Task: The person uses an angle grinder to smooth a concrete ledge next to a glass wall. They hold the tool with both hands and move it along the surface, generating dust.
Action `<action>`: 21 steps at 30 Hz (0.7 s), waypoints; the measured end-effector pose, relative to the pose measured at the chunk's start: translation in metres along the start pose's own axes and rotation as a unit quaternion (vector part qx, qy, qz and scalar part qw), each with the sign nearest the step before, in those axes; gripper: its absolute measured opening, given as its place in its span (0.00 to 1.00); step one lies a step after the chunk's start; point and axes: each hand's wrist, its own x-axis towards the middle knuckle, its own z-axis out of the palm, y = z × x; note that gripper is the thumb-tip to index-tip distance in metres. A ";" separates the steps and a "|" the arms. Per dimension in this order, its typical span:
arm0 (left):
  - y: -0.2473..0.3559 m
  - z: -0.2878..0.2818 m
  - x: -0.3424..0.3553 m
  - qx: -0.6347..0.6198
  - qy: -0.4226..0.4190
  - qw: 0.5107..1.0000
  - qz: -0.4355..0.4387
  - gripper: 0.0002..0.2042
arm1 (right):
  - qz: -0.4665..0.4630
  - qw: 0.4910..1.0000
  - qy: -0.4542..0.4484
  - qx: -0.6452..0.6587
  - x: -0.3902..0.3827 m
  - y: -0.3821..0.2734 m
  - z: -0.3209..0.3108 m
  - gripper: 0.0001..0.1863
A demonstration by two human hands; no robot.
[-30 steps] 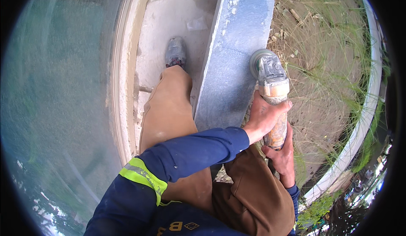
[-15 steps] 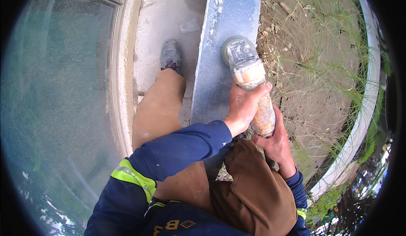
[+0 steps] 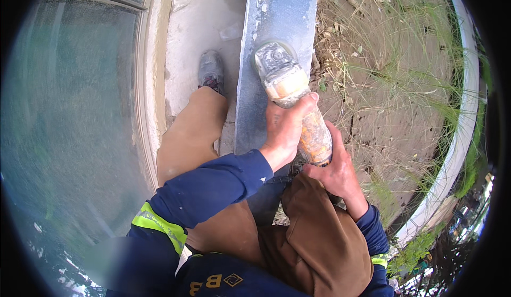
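Note:
An angle grinder [image 3: 315, 134], coated in pale dust over a worn orange body, lies with its disc end on a long blue-grey slab [image 3: 285, 6]. My left hand [image 3: 286, 125] is wrapped round the grinder's body just behind its head, thumb over the top. Around the rear end of the body closes my right hand [image 3: 340, 166], its fingers partly hidden behind the tool. The disc is mostly covered by the grinder head, and only a pale rim shows. White flaked patches mark the slab's far part and left edge.
Left of the slab runs a pale ledge [image 3: 186, 36] where my shoe [image 3: 211, 68] stands. A framed glass window [image 3: 80, 94] borders it. To the right lies soil with dry grass [image 3: 388, 78], edged by a curved white kerb [image 3: 462, 121].
The grinder, held in both hands, has shifted left across the slab, its head now nearer the slab's left edge. The whole view has also moved slightly.

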 end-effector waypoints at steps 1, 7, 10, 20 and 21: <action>0.002 -0.003 0.000 -0.004 0.012 1.000 0.004 0.12 | -0.007 1.000 -0.002 0.003 0.003 -0.001 0.002 0.52; -0.015 0.015 -0.002 0.007 -0.042 0.999 -0.005 0.13 | 0.008 0.999 0.043 -0.008 -0.013 0.016 -0.005 0.52; -0.022 0.025 -0.005 0.010 -0.085 0.995 -0.052 0.22 | 0.041 0.996 0.077 0.015 -0.029 0.026 -0.009 0.53; 0.002 -0.003 0.003 -0.013 -0.007 1.000 0.003 0.11 | -0.008 1.000 -0.005 -0.005 0.004 -0.005 0.002 0.52; 0.002 -0.004 0.002 -0.017 -0.010 1.000 0.001 0.11 | -0.020 0.999 -0.006 -0.024 0.004 -0.005 0.001 0.52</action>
